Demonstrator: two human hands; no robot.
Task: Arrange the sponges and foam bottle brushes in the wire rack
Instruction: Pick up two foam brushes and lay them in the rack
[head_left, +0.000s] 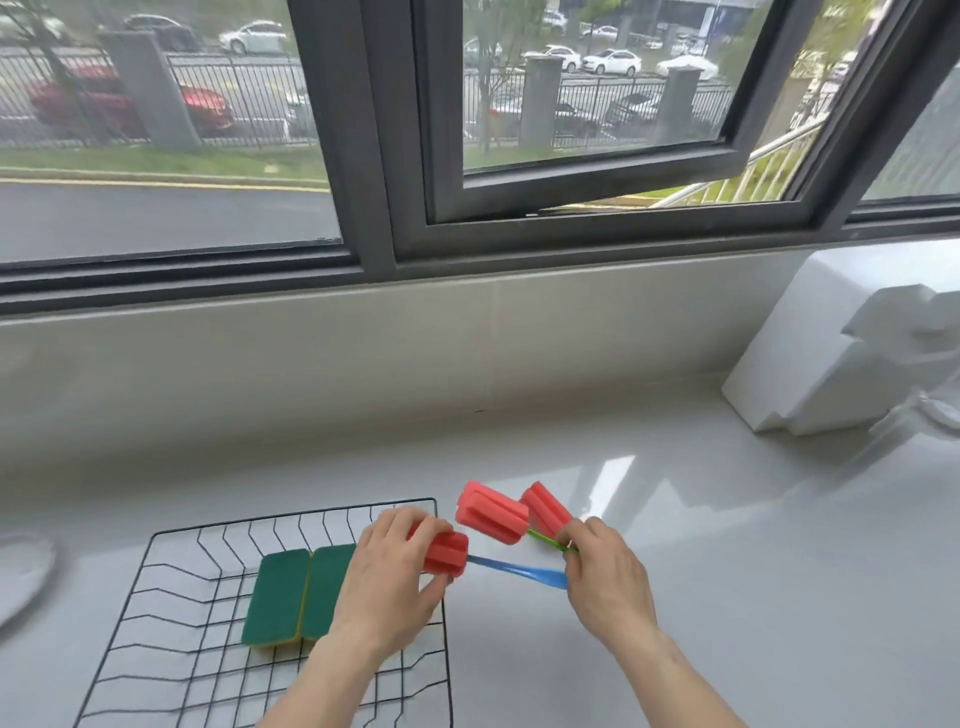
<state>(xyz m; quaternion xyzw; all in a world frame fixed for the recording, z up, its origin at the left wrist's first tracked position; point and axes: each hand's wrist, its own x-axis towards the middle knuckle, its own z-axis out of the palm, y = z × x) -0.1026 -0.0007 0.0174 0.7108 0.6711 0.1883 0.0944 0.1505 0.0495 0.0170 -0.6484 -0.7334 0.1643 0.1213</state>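
Note:
A black wire rack (171, 613) lies on the grey counter at lower left. Two green-topped sponges (291, 592) with yellow undersides lie side by side inside it. My left hand (387, 577) grips the red foam head of a bottle brush (447, 553) over the rack's right edge; its blue handle (519, 569) runs right into my right hand (608, 571). My right hand also holds the handles of two more red foam brushes (493, 512), (545, 506), one with a green handle, their heads pointing up and left.
A white foam block (831, 353) stands at the back right of the counter. Part of a pale round plate (21, 577) shows at the left edge. A low tiled ledge and dark-framed windows run along the back.

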